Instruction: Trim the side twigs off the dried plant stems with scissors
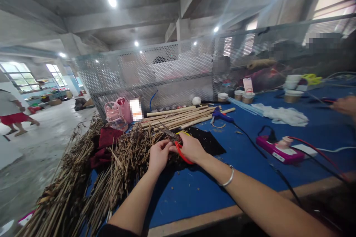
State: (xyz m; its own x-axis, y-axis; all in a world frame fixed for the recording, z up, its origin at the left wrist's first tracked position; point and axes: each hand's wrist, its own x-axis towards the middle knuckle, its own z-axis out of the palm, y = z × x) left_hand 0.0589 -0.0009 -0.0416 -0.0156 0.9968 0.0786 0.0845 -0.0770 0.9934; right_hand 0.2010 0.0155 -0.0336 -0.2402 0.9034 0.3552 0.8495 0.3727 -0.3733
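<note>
Scissors (183, 155) with red handles are in my right hand (191, 148), which wears a bangle at the wrist. Their blades point up and left over the dried plant stems. My left hand (160, 155) is closed, thumb and fingertips pinched together close to the scissors. What it pinches is too small to make out. Brown dried stems (128, 155) lie in a heap under and left of my hands. A black cloth (210, 141) lies beyond my right hand, with a yellow loop (183, 133) at its near side.
Wooden sticks (183, 116) lie at the back beside a blue glue gun (222, 116). A purple power strip (279, 150) with cords sits right, near white gloves (286, 114). A pink bag (122, 111) stands behind the stems. Another person's hand (346, 105) is at far right.
</note>
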